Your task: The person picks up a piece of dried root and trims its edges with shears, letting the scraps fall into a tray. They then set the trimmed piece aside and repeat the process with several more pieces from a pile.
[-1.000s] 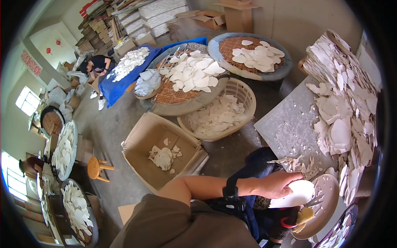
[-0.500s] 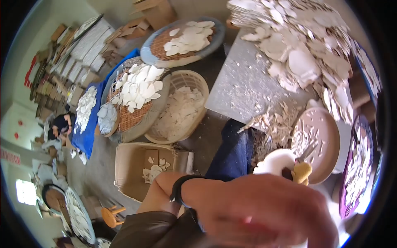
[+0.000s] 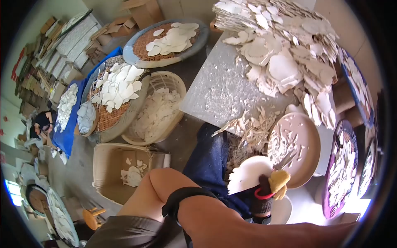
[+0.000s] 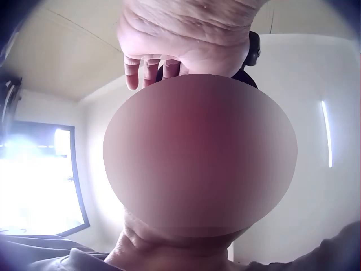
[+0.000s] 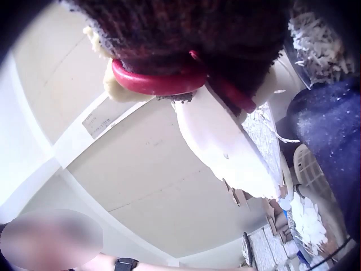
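Logging left hand [image 4: 186, 39] first: held up near the face, fingers [image 4: 148, 68] side by side, slightly bent, nothing seen in them. Right hand [image 3: 264, 201], gloved, low over the lap, fingers curled round red-handled scissors [image 5: 152, 83]. White flat piece [image 3: 248, 173] at the blades, long axis lower left to upper right, beside round tray [image 3: 312, 144]

Bright daylight throughout, strong fisheye bending with dark vignetted corners, window glare and soft blur in wrist views.
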A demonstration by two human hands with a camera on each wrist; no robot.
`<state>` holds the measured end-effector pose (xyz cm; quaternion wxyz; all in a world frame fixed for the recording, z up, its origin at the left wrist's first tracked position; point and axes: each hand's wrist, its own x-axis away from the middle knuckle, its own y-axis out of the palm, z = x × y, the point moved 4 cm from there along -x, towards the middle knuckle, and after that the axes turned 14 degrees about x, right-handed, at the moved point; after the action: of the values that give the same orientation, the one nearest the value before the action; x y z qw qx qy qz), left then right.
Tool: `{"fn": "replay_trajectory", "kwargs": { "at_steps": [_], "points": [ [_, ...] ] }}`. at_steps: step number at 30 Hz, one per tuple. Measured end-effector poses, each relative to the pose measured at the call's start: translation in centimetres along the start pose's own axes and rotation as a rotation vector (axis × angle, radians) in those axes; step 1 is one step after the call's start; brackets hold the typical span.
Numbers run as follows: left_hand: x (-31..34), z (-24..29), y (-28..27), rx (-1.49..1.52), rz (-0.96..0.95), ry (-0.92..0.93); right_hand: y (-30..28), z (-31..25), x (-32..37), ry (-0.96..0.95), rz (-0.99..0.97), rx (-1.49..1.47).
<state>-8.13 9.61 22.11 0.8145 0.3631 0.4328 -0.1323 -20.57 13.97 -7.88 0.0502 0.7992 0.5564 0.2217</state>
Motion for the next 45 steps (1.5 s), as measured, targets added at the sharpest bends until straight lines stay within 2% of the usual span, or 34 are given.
{"fn": "replay_trajectory", "kwargs": {
  "at_steps": [6, 21, 31, 34, 37, 39, 40, 41, 42, 43, 44, 45],
  "points": [
    [-0.7, 0.1, 0.2, -0.018, -0.021, 0.062, 0.2, -0.3, 0.0, 0.042, -0.021, 0.008],
    [-1.4, -0.2, 0.7, -0.062, -0.051, 0.082, -0.2, 0.3, -0.1, 0.072, -0.010, -0.015],
    [-1.6, -0.4, -0.1, -0.151, 0.011, 0.082, -0.7, 0.2, 1.1, 0.058, 0.042, -0.001],
    [-0.8, -0.3, -1.7, -0.266, 0.104, 0.103, -0.8, -0.8, 1.7, 0.047, 0.069, 0.017],
    [2.8, -0.5, -5.9, -0.432, 0.206, -0.001, -1.0, -1.3, 2.0, 0.037, 0.090, 0.028],
    [7.0, 0.5, -9.3, -0.649, 0.583, -0.173, -0.7, -2.1, 2.2, 0.032, 0.112, 0.043],
    [9.9, 1.2, -11.0, -0.940, 0.686, -0.204, -0.4, -2.6, 2.2, 0.033, 0.136, 0.054],
    [13.1, 1.5, -12.9, -1.111, 0.807, -0.369, 0.2, -2.9, 2.1, 0.045, 0.159, 0.071],
    [15.4, 1.2, -13.8, -0.963, 0.938, -0.378, 0.8, -3.1, 1.8, 0.052, 0.184, 0.108],
    [17.8, 0.7, -14.4, -0.916, 1.031, -0.534, 1.2, -3.2, 1.2, 0.055, 0.214, 0.155],
    [19.8, 0.0, -14.5, -0.786, 1.141, -0.611, 1.5, -2.9, 0.7, 0.027, 0.245, 0.241],
    [20.9, -0.9, -14.5, -0.567, 1.181, -0.510, 1.2, -2.1, -0.3, -0.079, 0.263, 0.420]
  ]
}}
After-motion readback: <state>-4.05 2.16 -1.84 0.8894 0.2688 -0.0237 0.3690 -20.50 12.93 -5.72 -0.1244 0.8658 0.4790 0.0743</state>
